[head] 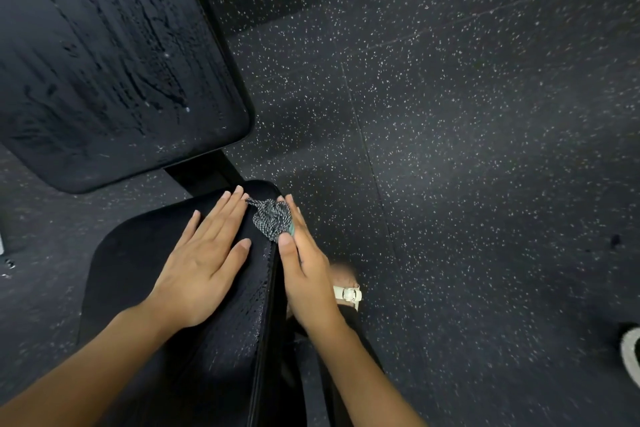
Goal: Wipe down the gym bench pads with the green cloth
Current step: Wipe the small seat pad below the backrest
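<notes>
left hand (204,263) flat, open, bracing black vinyl seat pad (138,253). right hand (304,274) grip pinches bunched green-grey cloth (272,218) on pad's right edge, frame centre. press firmly, stroke along the edge.

Upper left: upper pad (104,62), black with glossy wet streaks. Lower centre: lower pad (138,253), black, beaded with droplets along its right edge. Cloth (273,218): black-and-white flecked weave, green edge. Floor (485,149): dark grey, white-speckled. Sandal strap (348,295): cream.
</notes>
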Action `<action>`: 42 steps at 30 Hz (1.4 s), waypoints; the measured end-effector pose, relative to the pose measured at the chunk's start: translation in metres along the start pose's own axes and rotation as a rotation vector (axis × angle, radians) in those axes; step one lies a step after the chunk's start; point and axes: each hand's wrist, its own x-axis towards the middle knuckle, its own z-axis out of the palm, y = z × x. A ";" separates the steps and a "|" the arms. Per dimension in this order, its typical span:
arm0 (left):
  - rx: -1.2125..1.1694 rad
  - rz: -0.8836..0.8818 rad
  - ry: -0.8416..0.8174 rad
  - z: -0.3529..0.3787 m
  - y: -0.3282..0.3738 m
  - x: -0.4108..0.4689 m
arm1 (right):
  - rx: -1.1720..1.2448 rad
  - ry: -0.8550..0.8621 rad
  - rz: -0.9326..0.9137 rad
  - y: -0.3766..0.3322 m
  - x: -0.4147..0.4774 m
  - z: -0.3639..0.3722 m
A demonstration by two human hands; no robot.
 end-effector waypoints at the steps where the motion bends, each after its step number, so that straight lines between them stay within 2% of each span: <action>1: -0.003 0.000 0.000 0.000 0.000 0.000 | 0.006 0.005 0.012 0.000 0.004 0.000; 10: -0.012 0.001 -0.004 0.000 0.001 0.001 | -0.061 -0.031 0.174 -0.013 0.057 -0.008; 14: 0.000 -0.001 -0.008 0.000 0.001 0.001 | -0.083 -0.036 0.187 -0.014 0.067 -0.008; 17: 0.004 -0.002 -0.006 0.000 0.001 0.001 | -0.060 -0.012 0.140 -0.013 0.051 -0.010; 23: 0.011 -0.007 -0.006 0.000 0.001 0.001 | -0.059 0.007 -0.071 -0.012 -0.001 -0.007; 29: 0.004 -0.007 -0.008 0.000 0.000 0.002 | -0.036 -0.018 -0.103 -0.009 -0.046 0.001; 42: -0.104 0.023 -0.033 -0.003 -0.002 0.000 | -0.008 0.070 0.160 -0.020 0.022 0.002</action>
